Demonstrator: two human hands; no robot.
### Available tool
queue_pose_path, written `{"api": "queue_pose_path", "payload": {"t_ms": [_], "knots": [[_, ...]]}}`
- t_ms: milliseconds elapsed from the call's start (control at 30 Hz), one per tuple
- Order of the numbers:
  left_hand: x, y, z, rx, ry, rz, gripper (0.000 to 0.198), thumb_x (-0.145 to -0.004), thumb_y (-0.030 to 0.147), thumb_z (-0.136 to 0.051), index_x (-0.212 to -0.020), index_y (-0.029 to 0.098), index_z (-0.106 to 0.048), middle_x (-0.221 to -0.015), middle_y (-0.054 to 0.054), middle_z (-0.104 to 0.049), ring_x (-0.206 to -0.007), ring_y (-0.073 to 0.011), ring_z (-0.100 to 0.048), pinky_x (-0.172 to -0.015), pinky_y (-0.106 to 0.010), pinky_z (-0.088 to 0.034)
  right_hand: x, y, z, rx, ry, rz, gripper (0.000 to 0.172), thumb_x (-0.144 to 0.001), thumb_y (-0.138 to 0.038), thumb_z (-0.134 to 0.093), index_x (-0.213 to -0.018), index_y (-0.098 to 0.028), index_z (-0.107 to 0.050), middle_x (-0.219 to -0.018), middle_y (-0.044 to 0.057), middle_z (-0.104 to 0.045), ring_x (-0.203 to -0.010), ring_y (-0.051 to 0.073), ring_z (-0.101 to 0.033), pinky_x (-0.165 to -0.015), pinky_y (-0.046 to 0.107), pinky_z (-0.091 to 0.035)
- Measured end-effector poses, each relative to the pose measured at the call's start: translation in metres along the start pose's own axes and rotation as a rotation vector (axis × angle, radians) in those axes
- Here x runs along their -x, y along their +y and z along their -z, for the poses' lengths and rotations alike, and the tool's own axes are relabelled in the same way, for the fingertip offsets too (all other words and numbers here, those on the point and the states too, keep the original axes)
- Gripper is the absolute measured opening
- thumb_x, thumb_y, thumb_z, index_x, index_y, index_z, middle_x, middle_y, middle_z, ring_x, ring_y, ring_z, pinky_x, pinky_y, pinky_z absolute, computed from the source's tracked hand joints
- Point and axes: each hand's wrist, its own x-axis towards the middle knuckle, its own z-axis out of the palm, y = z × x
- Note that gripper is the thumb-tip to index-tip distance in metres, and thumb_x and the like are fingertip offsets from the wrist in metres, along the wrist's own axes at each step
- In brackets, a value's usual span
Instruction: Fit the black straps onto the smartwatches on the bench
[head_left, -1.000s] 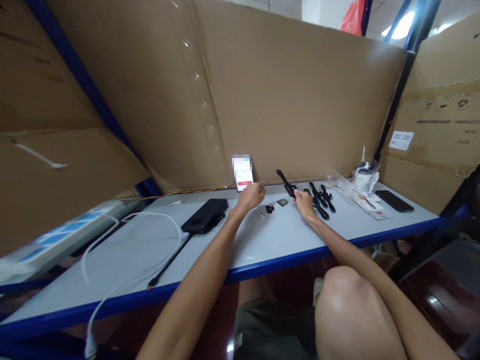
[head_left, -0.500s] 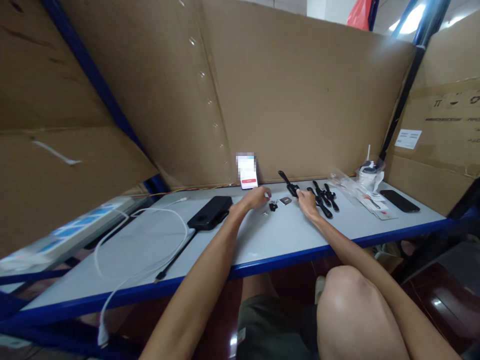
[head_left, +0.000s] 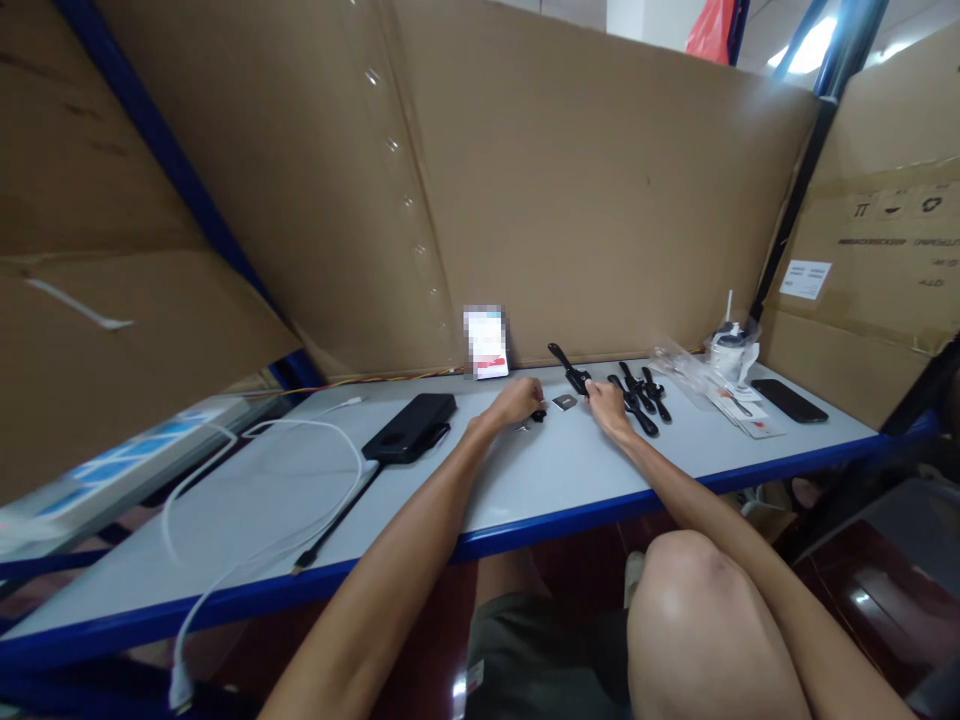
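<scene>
My right hand (head_left: 606, 408) is closed round one end of a black spokeshave (head_left: 576, 381), whose other handle points up and to the left toward the cardboard. My left hand (head_left: 519, 401) reaches down with bent fingers pinched at a small black part (head_left: 538, 415), mostly covered by the fingertips. Between the hands a flat silver blade (head_left: 564, 402) lies on the table. Tiny metal screws (head_left: 524, 427) lie just below my left hand. Several more black spokeshaves (head_left: 645, 390) rest to the right of my right hand, partly overlapping.
A lit phone (head_left: 487, 342) leans against the cardboard wall (head_left: 525, 200). On the left are a black power bank (head_left: 410, 428), white cables (head_left: 341, 425) and a power strip (head_left: 142, 455). At right lie plastic packaging (head_left: 686, 372), a lidded cup (head_left: 727, 350) and a dark phone (head_left: 789, 400).
My left hand has come down onto the small black part, and its fingers have closed there. My right hand keeps its hold on the spokeshave. The view has shifted slightly.
</scene>
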Motion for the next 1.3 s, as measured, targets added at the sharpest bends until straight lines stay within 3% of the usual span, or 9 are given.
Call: {"api": "queue_pose_path", "payload": {"t_ms": [200, 367, 533, 667, 767, 833, 1100, 1300], "knots": [[0.004, 0.010, 0.004, 0.056, 0.042, -0.027, 0.012, -0.059, 0.008, -0.071, -0.058, 0.018, -0.064, -0.059, -0.003, -0.064, -0.056, -0.0156, -0.056, -0.057, -0.025, -0.037, 0.000, 0.001, 0.001, -0.005, -0.006, 0.014, 0.047, -0.100, -0.032, -0.039, -0.074, -0.017, -0.075, -0.071, 0.006, -0.071, -0.069, 0.018, -0.063, -0.064, 0.025, -0.037], [0.005, 0.019, 0.009, 0.108, -0.003, 0.002, 0.019, -0.067, 0.006, -0.054, -0.072, 0.016, -0.068, -0.064, -0.004, -0.069, -0.063, -0.0166, -0.063, -0.062, -0.024, -0.044, 0.000, 0.002, 0.000, -0.016, 0.004, 0.024, 0.047, -0.100, -0.033, -0.039, -0.074, -0.018, -0.075, -0.071, 0.006, -0.072, -0.069, 0.018, -0.062, -0.064, 0.024, -0.038], [0.005, 0.017, 0.007, -0.151, -0.060, 0.041, 0.024, -0.067, 0.005, -0.052, -0.079, 0.015, -0.071, -0.081, -0.007, -0.074, -0.079, -0.0184, -0.065, -0.073, -0.025, -0.046, 0.001, -0.001, 0.002, 0.006, -0.006, -0.003, 0.048, -0.101, -0.035, -0.039, -0.075, -0.017, -0.075, -0.073, 0.006, -0.072, -0.070, 0.017, -0.063, -0.064, 0.023, -0.038], [0.007, 0.012, 0.008, -0.264, 0.004, 0.140, 0.034, -0.078, 0.013, -0.055, -0.110, 0.016, -0.068, -0.103, -0.012, -0.073, -0.093, -0.0220, -0.065, -0.078, -0.028, -0.046, 0.002, -0.003, 0.003, 0.025, -0.010, -0.014, 0.047, -0.101, -0.034, -0.040, -0.077, -0.017, -0.076, -0.075, 0.007, -0.073, -0.072, 0.017, -0.064, -0.065, 0.023, -0.038], [0.008, 0.005, 0.013, -0.319, 0.055, 0.185, 0.038, -0.081, 0.013, -0.054, -0.117, 0.017, -0.065, -0.110, -0.014, -0.071, -0.099, -0.0238, -0.064, -0.079, -0.029, -0.046, 0.002, -0.003, 0.003, 0.035, -0.013, -0.010, 0.047, -0.101, -0.032, -0.039, -0.079, -0.017, -0.077, -0.077, 0.007, -0.074, -0.075, 0.017, -0.065, -0.066, 0.023, -0.038], [0.008, -0.001, 0.016, -0.328, 0.056, 0.175, 0.039, -0.081, 0.012, -0.054, -0.118, 0.018, -0.065, -0.111, -0.013, -0.071, -0.100, -0.0230, -0.064, -0.079, -0.028, -0.045, 0.002, -0.003, 0.003, 0.039, -0.013, -0.010, 0.047, -0.102, -0.032, -0.039, -0.081, -0.017, -0.078, -0.079, 0.007, -0.075, -0.076, 0.017, -0.065, -0.067, 0.022, -0.038], [0.005, -0.009, 0.011, -0.370, -0.118, 0.030, 0.032, -0.080, 0.011, -0.059, -0.108, 0.021, -0.072, -0.100, -0.008, -0.073, -0.090, -0.0200, -0.066, -0.078, -0.027, -0.044, 0.003, -0.004, 0.002, 0.038, -0.026, -0.022, 0.047, -0.103, -0.033, -0.038, -0.086, -0.017, -0.079, -0.083, 0.008, -0.076, -0.079, 0.017, -0.066, -0.067, 0.022, -0.039], [0.008, -0.008, 0.003, -0.447, -0.117, 0.003, 0.018, -0.087, 0.016, -0.054, -0.094, 0.014, -0.070, -0.104, -0.017, -0.071, -0.094, -0.0243, -0.066, -0.076, -0.029, -0.045, 0.003, -0.004, 0.003, 0.053, -0.029, -0.024, 0.047, -0.103, -0.033, -0.038, -0.086, -0.018, -0.079, -0.084, 0.008, -0.076, -0.080, 0.017, -0.067, -0.068, 0.021, -0.039]]}}
